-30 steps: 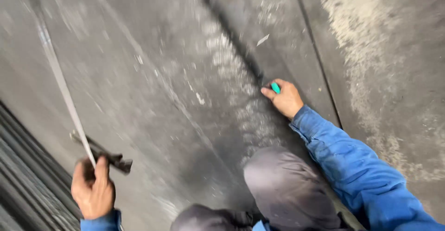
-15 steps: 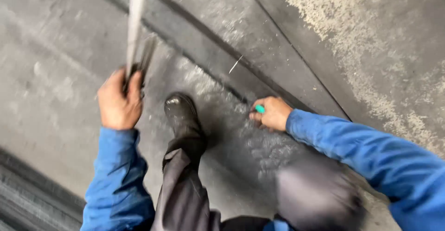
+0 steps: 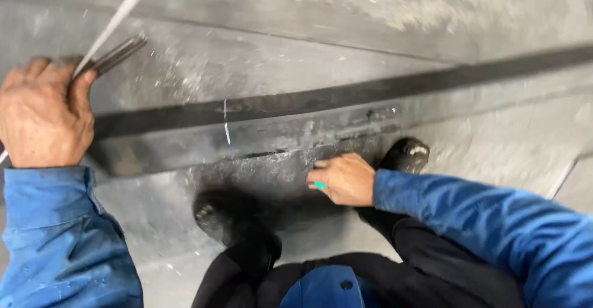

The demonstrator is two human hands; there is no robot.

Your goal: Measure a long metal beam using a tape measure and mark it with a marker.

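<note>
My left hand [image 3: 43, 113] is raised at the left and grips a long thin metal strip [image 3: 120, 14] together with a dark forked metal tool [image 3: 114, 54]; the strip runs up and off the top edge. My right hand [image 3: 343, 178] rests low over the dark grey sheet [image 3: 259, 172], closed on a small green marker [image 3: 320, 185] whose tip shows under the fingers. Both sleeves are blue. A short white mark [image 3: 226, 129] sits on the sheet to the left of my right hand.
A black raised strip [image 3: 346, 95] crosses the grey surface from left to upper right. My two black shoes [image 3: 216, 212] [image 3: 404, 153] stand on the sheet, either side of my right hand. Pale dusty floor lies at the top.
The view has swung round. My left hand with the strip and tool moved to the far left. My right hand with the green marker now sits between my two shoes.
</note>
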